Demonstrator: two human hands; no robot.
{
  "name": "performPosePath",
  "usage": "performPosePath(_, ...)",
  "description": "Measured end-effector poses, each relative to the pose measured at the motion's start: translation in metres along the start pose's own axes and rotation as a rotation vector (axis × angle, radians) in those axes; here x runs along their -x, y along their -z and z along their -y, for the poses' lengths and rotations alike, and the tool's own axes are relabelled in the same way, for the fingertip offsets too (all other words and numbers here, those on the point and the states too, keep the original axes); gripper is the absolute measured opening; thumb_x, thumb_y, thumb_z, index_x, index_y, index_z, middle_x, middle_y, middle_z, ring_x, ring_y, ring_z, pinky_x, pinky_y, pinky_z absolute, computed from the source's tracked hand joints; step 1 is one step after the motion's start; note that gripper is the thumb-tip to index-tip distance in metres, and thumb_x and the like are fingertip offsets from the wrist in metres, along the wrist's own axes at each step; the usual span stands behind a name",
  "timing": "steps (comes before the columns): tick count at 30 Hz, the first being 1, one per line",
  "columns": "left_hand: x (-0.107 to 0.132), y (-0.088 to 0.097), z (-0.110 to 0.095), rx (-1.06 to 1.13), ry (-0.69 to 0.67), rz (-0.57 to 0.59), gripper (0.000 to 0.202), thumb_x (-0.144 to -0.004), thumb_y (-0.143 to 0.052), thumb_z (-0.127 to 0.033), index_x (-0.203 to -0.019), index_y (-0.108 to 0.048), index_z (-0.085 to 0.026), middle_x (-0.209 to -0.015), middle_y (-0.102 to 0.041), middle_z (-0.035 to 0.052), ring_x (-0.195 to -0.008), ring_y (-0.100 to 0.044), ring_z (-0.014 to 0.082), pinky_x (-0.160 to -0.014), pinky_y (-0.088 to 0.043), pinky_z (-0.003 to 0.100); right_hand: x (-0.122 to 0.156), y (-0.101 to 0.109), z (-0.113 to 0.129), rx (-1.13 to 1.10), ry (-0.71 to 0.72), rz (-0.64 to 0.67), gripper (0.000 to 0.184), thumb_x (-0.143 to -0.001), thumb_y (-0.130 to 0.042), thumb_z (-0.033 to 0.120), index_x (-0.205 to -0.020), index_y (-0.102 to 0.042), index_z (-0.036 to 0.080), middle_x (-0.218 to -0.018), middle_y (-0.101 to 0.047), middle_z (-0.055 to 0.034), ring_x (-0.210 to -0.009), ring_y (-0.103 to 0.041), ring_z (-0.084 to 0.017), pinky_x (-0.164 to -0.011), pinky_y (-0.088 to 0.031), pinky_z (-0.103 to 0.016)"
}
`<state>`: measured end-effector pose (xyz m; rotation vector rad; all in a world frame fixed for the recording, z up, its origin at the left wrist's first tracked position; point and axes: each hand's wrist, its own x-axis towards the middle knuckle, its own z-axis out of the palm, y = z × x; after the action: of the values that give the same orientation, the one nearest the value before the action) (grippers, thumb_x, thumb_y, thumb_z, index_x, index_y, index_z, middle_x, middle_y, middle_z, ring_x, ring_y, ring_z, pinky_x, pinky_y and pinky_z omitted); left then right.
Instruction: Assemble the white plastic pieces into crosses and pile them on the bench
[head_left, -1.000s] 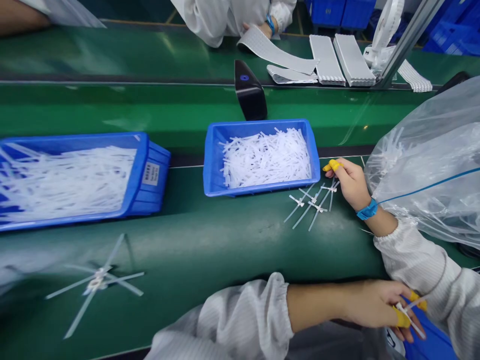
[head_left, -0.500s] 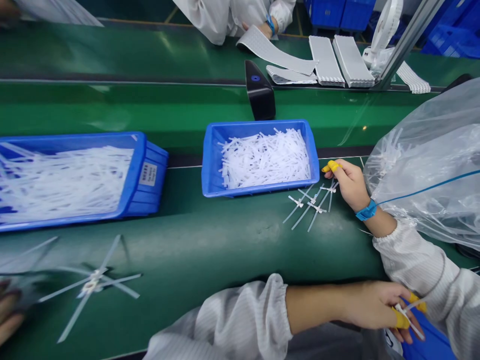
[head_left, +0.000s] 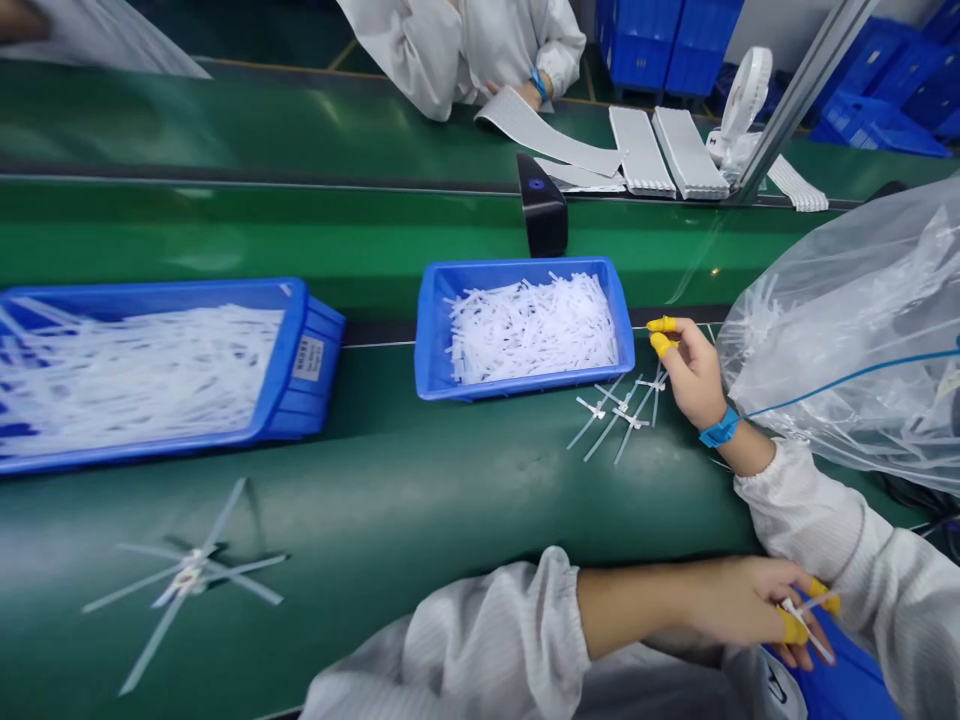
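My left hand (head_left: 739, 603) reaches across my lap at the bottom right and pinches a thin white plastic tie (head_left: 806, 628) between yellow finger cots. My right hand (head_left: 694, 372), with yellow cots and a blue wrist strap, hovers at the right end of the small blue bin (head_left: 431, 340). Its thumb and forefinger are apart and hold nothing. Just left of it, several crossed white ties (head_left: 619, 410) lie on the green belt. The bin is full of short white plastic pieces (head_left: 532, 325).
A larger blue bin (head_left: 300, 330) of long white ties stands at the left. A bundle of crossed ties (head_left: 187, 575) lies near the front left. A clear plastic bag (head_left: 847, 330) bulges at the right. Across the belt, a person in white handles grey strips (head_left: 555, 135) beside a black scanner (head_left: 541, 210).
My right hand's thumb and forefinger have spread apart near the bin's corner. Another person's hand, seen at the lower left half a second ago, has gone. The view has tilted slightly upward.
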<state>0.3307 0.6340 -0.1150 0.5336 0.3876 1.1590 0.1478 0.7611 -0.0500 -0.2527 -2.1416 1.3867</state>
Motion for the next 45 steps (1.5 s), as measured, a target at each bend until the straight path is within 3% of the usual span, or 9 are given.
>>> performPosePath(10, -0.012, 0.008, -0.003, -0.076, -0.001, 0.102, 0.055, -0.077, -0.094, -0.027, -0.121, -0.063, -0.02, -0.099, -0.074, 0.0044, -0.078, -0.073, 0.0175, -0.074, -0.063, 0.033, 0.005, -0.002, -0.003, -0.026, -0.046, 0.093, 0.039, -0.103, -0.065, 0.06, -0.112, -0.074, 0.022, -0.109, -0.08, -0.0065, -0.1, -0.074, -0.023, -0.088, -0.058, -0.037)
performPosePath(14, -0.007, 0.007, -0.022, -0.122, 0.01, 0.114, 0.082, -0.059, -0.106, -0.022, -0.127, -0.06, -0.021, -0.097, -0.073, 0.0006, -0.074, -0.073, 0.0175, -0.073, -0.062, 0.034, 0.004, 0.0, 0.0, -0.053, -0.057, 0.027, 0.043, -0.104, -0.062, 0.062, -0.113, -0.075, 0.022, -0.108, -0.08, -0.0074, -0.096, -0.073, -0.022, -0.083, -0.056, -0.035)
performPosePath(18, 0.014, 0.009, -0.059, -0.092, -0.12, 0.095, 0.071, -0.067, -0.105, -0.038, -0.123, -0.066, -0.019, -0.107, -0.077, 0.0062, -0.086, -0.078, 0.0208, -0.083, -0.063, 0.038, -0.002, -0.002, -0.006, -0.141, -0.118, -0.013, 0.041, -0.102, -0.063, 0.06, -0.109, -0.074, 0.021, -0.101, -0.078, -0.0067, -0.089, -0.071, -0.019, -0.077, -0.053, -0.031)
performPosePath(22, 0.048, 0.009, -0.112, -0.087, -0.368, -0.215, 0.065, -0.068, -0.105, -0.048, -0.108, -0.065, -0.018, -0.12, -0.082, 0.0162, -0.103, -0.082, 0.0258, -0.1, -0.063, 0.041, -0.007, -0.006, -0.015, -0.245, -0.213, -0.102, 0.045, -0.099, -0.061, 0.065, -0.107, -0.068, 0.022, -0.097, -0.076, -0.0055, -0.087, -0.071, -0.017, -0.071, -0.052, -0.028)
performPosePath(26, 0.071, 0.008, -0.153, -0.179, -0.539, -0.508, 0.062, -0.078, -0.097, -0.059, -0.11, -0.061, -0.02, -0.115, -0.085, 0.0161, -0.089, -0.085, 0.0255, -0.081, -0.066, 0.034, -0.011, -0.01, -0.017, -0.29, -0.282, -0.145, 0.05, -0.098, -0.056, 0.072, -0.105, -0.065, 0.023, -0.094, -0.074, -0.0046, -0.082, -0.07, -0.016, -0.066, -0.052, -0.027)
performPosePath(33, 0.124, 0.014, -0.166, -0.505, -0.912, -0.998, 0.048, -0.084, -0.093, -0.054, -0.09, -0.06, -0.019, -0.12, -0.085, 0.0176, -0.078, -0.083, 0.0209, -0.057, -0.059, 0.022, 0.004, -0.02, 0.004, -0.465, -0.298, -0.24, 0.044, -0.098, -0.064, 0.065, -0.099, -0.065, 0.021, -0.084, -0.069, -0.0014, -0.07, -0.061, -0.013, -0.065, -0.052, -0.027)
performPosePath(37, 0.163, 0.023, -0.172, -0.52, -1.081, -1.308, 0.051, -0.079, -0.096, -0.057, -0.084, -0.067, -0.016, -0.113, -0.086, 0.0177, -0.071, -0.081, 0.0186, -0.051, -0.055, 0.02, 0.031, -0.025, 0.024, -0.49, -0.164, -0.14, 0.04, -0.105, -0.056, 0.058, -0.102, -0.069, 0.02, -0.084, -0.068, -0.0016, -0.071, -0.063, -0.014, -0.069, -0.054, -0.027)
performPosePath(41, 0.179, 0.033, -0.181, -0.382, -1.143, -1.402, 0.059, -0.089, -0.079, -0.073, -0.102, -0.076, -0.016, -0.128, -0.083, 0.0198, -0.093, -0.084, 0.0227, -0.066, -0.063, 0.024, 0.059, -0.032, 0.043, -0.344, 0.057, 0.077, 0.031, -0.106, -0.061, 0.049, -0.107, -0.071, 0.02, -0.096, -0.072, -0.0044, -0.078, -0.064, -0.016, -0.071, -0.053, -0.03)
performPosePath(45, 0.175, 0.031, -0.18, -0.346, -1.127, -1.367, 0.063, -0.095, -0.072, -0.076, -0.12, -0.079, -0.018, -0.15, -0.072, 0.0208, -0.117, -0.081, 0.0268, -0.092, -0.067, 0.034, 0.069, -0.04, 0.047, -0.141, 0.261, 0.161, 0.032, -0.101, -0.074, 0.046, -0.12, -0.072, 0.021, -0.116, -0.074, -0.0115, -0.106, -0.068, -0.026, -0.096, -0.058, -0.041)
